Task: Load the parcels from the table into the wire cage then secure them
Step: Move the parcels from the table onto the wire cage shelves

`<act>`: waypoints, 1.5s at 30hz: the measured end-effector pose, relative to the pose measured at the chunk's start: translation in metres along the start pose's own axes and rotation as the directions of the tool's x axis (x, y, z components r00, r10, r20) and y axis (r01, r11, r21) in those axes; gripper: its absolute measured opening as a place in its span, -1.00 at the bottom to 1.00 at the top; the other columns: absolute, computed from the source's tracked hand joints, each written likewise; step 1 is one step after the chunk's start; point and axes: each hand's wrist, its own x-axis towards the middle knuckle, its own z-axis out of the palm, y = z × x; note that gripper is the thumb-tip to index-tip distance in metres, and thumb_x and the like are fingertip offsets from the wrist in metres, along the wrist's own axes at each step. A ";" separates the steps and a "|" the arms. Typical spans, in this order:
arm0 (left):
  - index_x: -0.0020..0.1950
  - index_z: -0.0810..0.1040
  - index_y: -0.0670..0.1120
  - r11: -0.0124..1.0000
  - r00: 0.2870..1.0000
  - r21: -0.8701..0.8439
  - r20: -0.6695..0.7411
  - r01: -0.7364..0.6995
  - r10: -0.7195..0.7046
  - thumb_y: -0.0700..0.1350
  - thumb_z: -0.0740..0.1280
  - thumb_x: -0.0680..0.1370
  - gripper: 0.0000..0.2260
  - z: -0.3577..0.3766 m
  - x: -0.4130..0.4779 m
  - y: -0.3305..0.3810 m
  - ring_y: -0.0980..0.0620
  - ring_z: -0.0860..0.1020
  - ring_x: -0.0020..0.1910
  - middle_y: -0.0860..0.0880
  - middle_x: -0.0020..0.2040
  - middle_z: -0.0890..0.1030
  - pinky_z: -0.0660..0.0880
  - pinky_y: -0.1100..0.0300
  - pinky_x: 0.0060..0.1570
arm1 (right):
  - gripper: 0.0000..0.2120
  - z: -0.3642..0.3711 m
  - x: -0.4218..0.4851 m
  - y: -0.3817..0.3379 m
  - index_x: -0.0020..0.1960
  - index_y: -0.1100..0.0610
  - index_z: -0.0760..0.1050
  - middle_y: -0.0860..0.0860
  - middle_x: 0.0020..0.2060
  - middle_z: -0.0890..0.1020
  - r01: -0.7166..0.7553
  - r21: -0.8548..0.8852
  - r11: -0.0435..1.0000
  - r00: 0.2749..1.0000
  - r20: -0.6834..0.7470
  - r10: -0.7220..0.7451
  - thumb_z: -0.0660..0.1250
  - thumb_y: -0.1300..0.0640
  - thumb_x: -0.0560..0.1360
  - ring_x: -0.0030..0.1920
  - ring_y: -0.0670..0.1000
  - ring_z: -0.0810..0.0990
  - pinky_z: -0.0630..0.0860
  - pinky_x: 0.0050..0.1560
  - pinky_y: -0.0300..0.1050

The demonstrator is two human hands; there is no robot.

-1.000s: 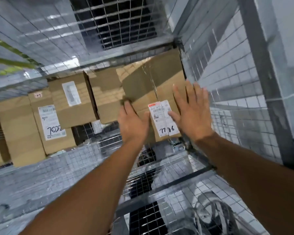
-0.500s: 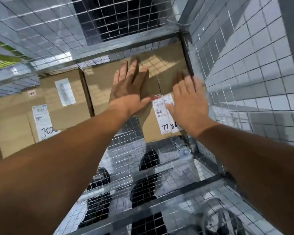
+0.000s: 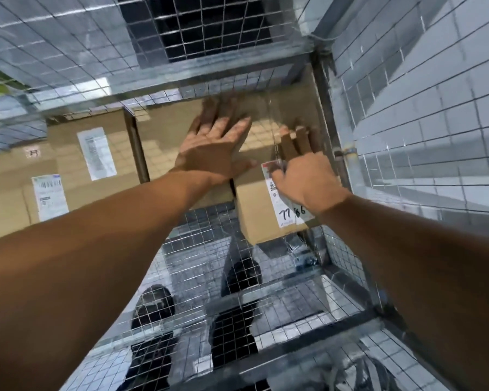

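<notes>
Head view. The parcel (image 3: 259,215) lies inside the cage (image 3: 407,136), in its far right corner, right side close against the corner post (image 3: 323,114). Its long axis runs up the frame, from the viewer toward the cage's back wall, and its broad labelled face is turned to the camera. The label (image 3: 287,218) sits at the near end, with handwritten digits "77 86" partly covered by the right wrist. To the left, separated by a narrow dark gap, a second parcel (image 3: 164,142) lies alongside. Beyond that are a third (image 3: 68,142) and a fourth (image 3: 6,198), each with a white label, forming a row along the back wall. Nearer the viewer, the mesh floor (image 3: 198,249) is bare, and two dark shoes (image 3: 153,309) show through it. The mesh side wall rises just right of the parcel. The left hand (image 3: 212,153) is released: fingers straight and slightly spread, palm flat across the seam between the second parcel and the labelled one, grasping nothing. The right hand (image 3: 305,182) is likewise released: fingers straight and held together, pressed flat on the parcel's face over the upper part of the label, fingertips pointing toward the back wall beside the post. Both forearms reach in from the bottom corners of the frame.
</notes>
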 end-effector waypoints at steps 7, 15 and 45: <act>0.68 -0.06 0.20 0.999 0.999 -0.029 0.034 0.025 -0.024 0.44 0.23 0.54 -0.17 -0.022 -0.009 0.008 -0.12 -0.11 0.68 -0.04 0.71 -0.11 -0.22 -0.06 0.61 | -0.44 -0.007 -0.005 -0.001 0.06 0.16 0.65 0.15 -0.17 0.49 -0.041 0.128 0.991 0.999 0.005 0.041 0.12 -0.29 0.63 -0.07 0.15 0.43 0.47 0.19 0.05; 0.69 -0.21 0.13 0.994 0.973 0.085 0.215 0.065 -0.082 0.40 0.24 0.58 -0.12 -0.100 -0.141 0.025 -0.17 -0.14 0.68 -0.04 0.71 -0.15 -0.12 -0.11 0.62 | -0.17 -0.038 -0.139 -0.014 0.68 -0.02 0.02 0.10 0.67 0.08 -0.008 0.602 0.799 1.000 0.018 -0.003 0.27 -0.31 0.58 0.66 0.18 0.01 0.09 0.61 0.15; 0.60 0.33 0.08 0.347 0.276 -0.223 0.294 -0.911 0.915 0.42 0.19 0.52 -0.27 -0.227 -0.709 0.444 -0.15 0.22 0.61 -0.07 0.59 0.36 0.13 -0.10 0.58 | -0.29 0.042 -0.976 -0.044 0.64 0.03 0.22 0.04 0.64 0.22 -0.252 0.899 -0.358 0.019 0.375 0.927 0.28 -0.26 0.61 0.64 0.04 0.09 0.04 0.60 -0.05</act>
